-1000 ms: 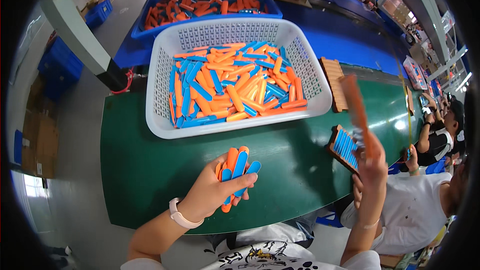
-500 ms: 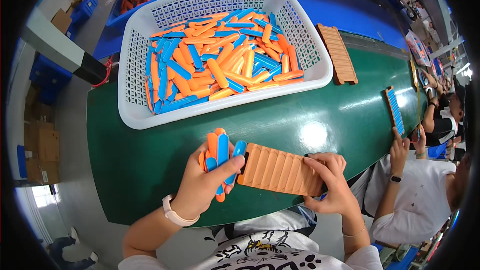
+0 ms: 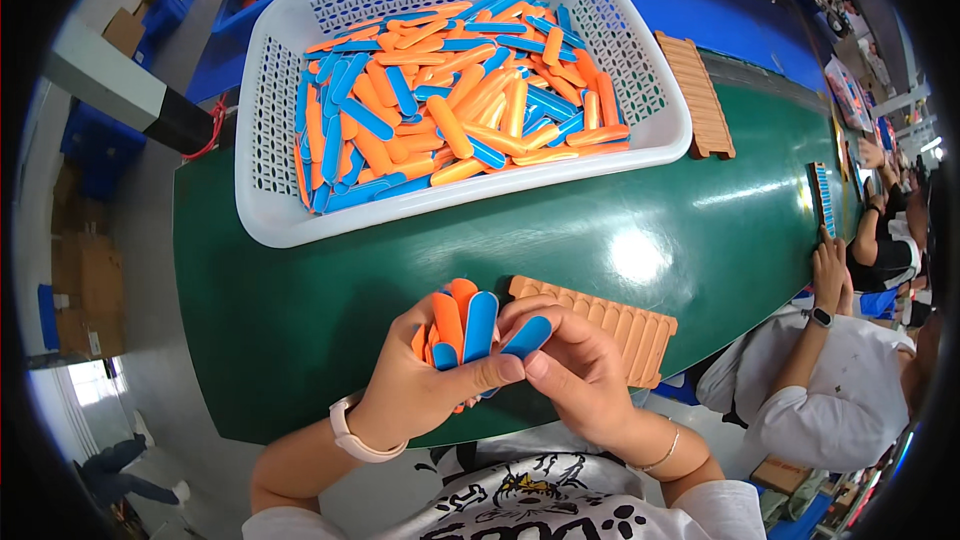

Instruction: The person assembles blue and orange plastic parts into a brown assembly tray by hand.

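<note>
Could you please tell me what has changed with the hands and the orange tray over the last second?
The right hand, which held the orange slotted tray up at the right, brought it down onto the green belt, let go, and now pinches a blue stick from the bundle. The left hand still grips that bundle; the white basket stays put.

Smooth plastic sticks (image 3: 462, 325); glossy green belt (image 3: 640, 230).

One head-worn fisheye looks steeply down, close over the green table (image 3: 300, 320), rim perhaps distorted
</note>
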### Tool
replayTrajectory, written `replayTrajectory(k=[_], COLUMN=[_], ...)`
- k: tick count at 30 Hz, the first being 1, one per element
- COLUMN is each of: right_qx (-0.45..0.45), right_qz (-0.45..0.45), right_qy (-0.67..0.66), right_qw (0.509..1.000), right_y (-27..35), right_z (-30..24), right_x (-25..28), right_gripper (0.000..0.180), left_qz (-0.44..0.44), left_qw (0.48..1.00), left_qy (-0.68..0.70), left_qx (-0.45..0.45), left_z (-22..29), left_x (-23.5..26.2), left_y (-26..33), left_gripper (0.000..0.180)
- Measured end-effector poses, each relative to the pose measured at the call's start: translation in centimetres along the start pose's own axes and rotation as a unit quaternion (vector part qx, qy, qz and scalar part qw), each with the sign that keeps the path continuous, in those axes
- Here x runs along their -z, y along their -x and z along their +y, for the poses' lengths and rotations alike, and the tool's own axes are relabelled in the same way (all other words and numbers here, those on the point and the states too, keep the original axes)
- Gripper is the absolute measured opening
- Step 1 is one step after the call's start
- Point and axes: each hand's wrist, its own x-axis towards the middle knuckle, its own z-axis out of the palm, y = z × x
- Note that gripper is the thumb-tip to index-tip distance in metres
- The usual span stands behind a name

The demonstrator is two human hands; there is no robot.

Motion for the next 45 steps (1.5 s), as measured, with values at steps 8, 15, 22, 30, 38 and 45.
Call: replayTrajectory(k=[8,15,22,30,38,45], right_qx=[-0.001,-0.093,-0.014,-0.078,-0.12,-0.089], right_qz=[0.1,0.014,-0.097,-0.121,-0.057,0.092], right_qy=[0.154,0.61,0.66,0.618,0.265,0.49], right_qw=[0.983,0.787,0.745,0.773,0.955,0.863], right_y=[-1.3,-3.9,-4.7,-6.8,-4.6,-4.8], right_z=[-3.7,-5.5,-3.7,-4.6,-5.1,-5.0], right_x=[1.9,4.6,2.7,2.8,3.1,4.0], right_gripper=[0.018,0.029,0.05,0.043,0.04,0.022], left_qz=[-0.011,-0.005,0.022,0.003,-0.055,-0.021], left_qw=[0.997,0.977,0.992,0.992,0.994,0.995], left_qy=[0.036,0.135,0.054,0.025,-0.055,0.042], left_qx=[0.065,0.167,0.111,0.125,-0.083,0.093], left_z=[-0.1,0.8,0.6,1.3,-2.5,0.4], left_x=[0.4,0.1,0.7,0.5,0.6,0.9], left_y=[-0.4,-1.0,-1.6,-1.4,-1.8,-1.0], left_gripper=[0.04,0.026,0.022,0.024,0.036,0.041])
